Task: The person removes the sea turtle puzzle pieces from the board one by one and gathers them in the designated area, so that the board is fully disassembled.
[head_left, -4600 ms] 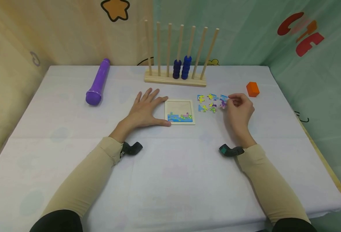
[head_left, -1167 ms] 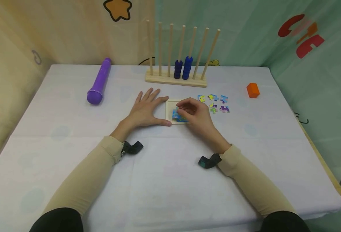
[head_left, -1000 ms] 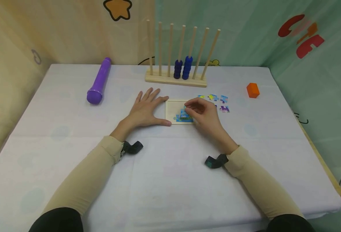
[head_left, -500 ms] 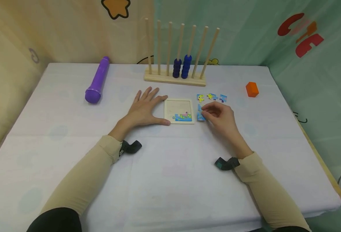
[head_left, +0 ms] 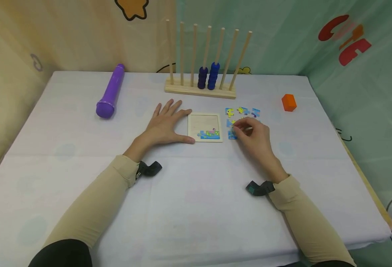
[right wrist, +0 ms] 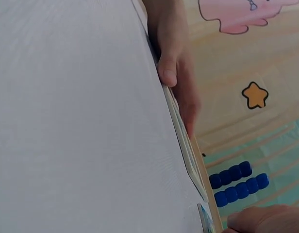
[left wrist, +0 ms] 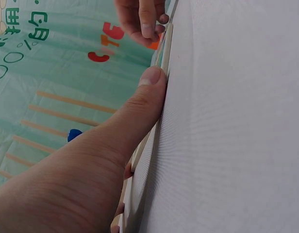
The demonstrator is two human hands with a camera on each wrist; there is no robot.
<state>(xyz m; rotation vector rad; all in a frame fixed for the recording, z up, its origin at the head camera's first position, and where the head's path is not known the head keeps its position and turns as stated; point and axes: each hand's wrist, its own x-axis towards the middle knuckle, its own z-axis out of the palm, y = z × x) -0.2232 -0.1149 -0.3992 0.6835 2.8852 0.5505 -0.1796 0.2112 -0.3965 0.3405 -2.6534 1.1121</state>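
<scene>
One purple microphone is laid slantwise at the far left of the white-covered surface, its round end turned toward the person. To its right, the left hand is spread wide, with thumb and fingers extended; nothing is gripped by it, and a shallow wooden frame is touched at its left side by the tips of the thumb and forefinger. The frame is laid flat, and joined puzzle pieces, mostly blue with a pink figure, are set in its lower right part; the rest of its base is left bare. Behind it, a wooden peg stand is placed with seven pegs; dark blue beads are threaded on the fourth and brighter blue beads on the fifth. Right of the frame, three loose pieces are seen in a row, and below them others are partly covered by the right hand. Its thumb and forefinger are nearly closed, and a blue puzzle piece is pinched at the tips; whether it is lifted cannot be told. Farthest right, an orange block is set well apart from the frame.
</scene>
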